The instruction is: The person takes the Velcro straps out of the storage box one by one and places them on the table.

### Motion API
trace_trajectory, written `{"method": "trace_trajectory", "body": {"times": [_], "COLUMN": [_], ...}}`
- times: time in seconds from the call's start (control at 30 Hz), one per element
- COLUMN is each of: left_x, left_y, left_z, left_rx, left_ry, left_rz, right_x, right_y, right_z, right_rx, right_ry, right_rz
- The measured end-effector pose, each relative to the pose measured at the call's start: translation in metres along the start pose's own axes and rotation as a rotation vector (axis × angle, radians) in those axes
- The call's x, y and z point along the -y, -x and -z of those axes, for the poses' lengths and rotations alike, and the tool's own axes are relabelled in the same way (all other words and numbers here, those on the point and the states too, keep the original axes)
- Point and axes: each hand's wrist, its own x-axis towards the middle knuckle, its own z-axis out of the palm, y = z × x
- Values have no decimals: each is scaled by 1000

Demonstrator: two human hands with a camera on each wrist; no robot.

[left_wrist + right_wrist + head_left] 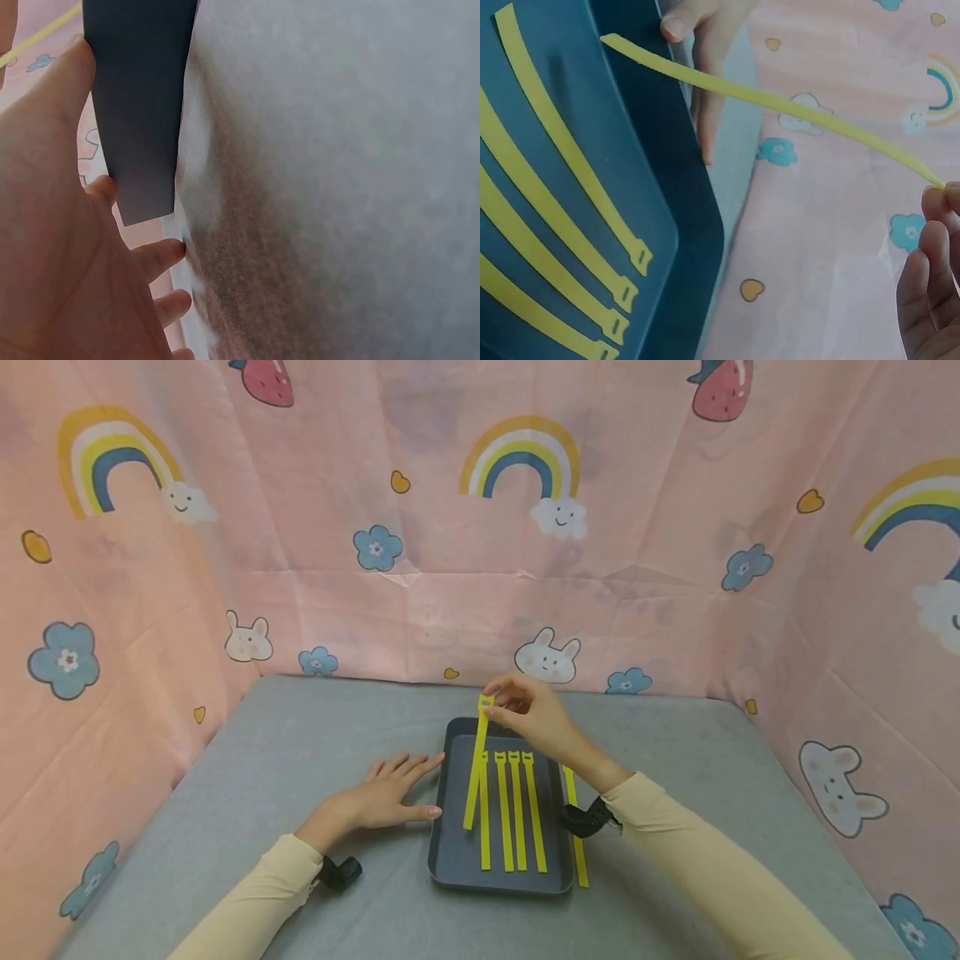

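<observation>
My right hand (543,720) pinches a yellow hook-and-loop cable tie (475,777) by its slotted head between thumb and fingertips. The tie hangs down slantwise over the left part of a dark grey tray (452,860); in the right wrist view its free end arches across the tray's wall (694,217). Several more yellow cable ties (518,814) lie side by side in the tray, slotted heads toward the far end. My left hand (375,802) has its fingers spread, with thumb and index fingertip at the tray's left side (139,112).
Another yellow cable tie (581,860) lies on the grey tabletop (360,910) along the tray's right side, partly hidden by my right wrist. A pink patterned cloth (420,610) encloses the table at the back and both sides.
</observation>
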Motion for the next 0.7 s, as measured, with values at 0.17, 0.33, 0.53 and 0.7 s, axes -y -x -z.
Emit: {"method": "trace_trajectory", "body": {"times": [0.17, 0.33, 0.53, 0.7], "left_x": [0, 1, 1, 1], "left_y": [0, -1, -1, 0], "left_z": [0, -2, -3, -3], "left_rx": [-5, -11, -18, -19], "left_ry": [3, 3, 6, 6], "left_rz": [2, 5, 0, -3], "right_x": [5, 9, 9, 6], "right_y": [2, 6, 15, 21], "right_z": [9, 19, 33, 43], "right_rx": [12, 20, 16, 5], "right_ry": [-15, -55, -75, -59], "right_rz": [-6, -27, -63, -61]}}
